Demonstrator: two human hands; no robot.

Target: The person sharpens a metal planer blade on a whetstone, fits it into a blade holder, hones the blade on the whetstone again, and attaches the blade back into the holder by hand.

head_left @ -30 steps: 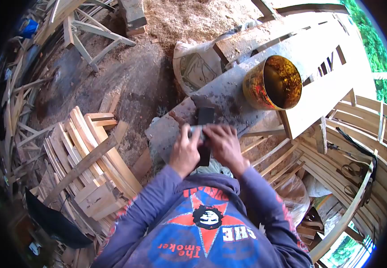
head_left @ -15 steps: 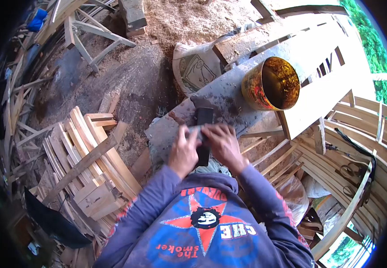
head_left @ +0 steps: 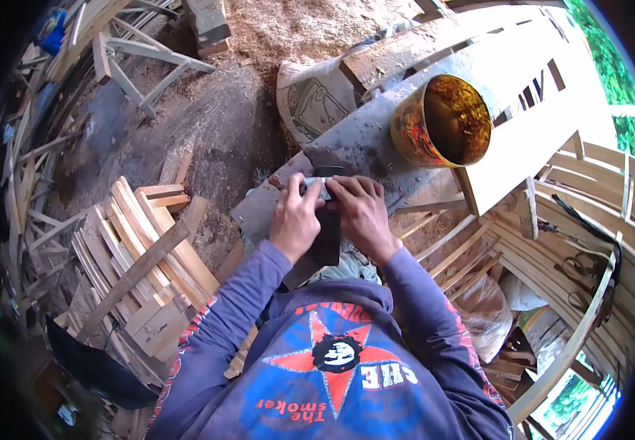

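Left hand (head_left: 297, 220) and right hand (head_left: 363, 218) pinch a small, grey, metallic-looking piece (head_left: 324, 189) above a dark oblong block (head_left: 327, 242); likely stiff, best gripped endwise.

Purple long-sleeved top (head_left: 310, 411) — red star, white lettering, red-patterned sleeves.

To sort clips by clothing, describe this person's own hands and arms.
The left hand and right hand are gloveless. Long, dusky purple-blue fabric sleeves reach the wrists, with red-and-white markings down their outer sides.
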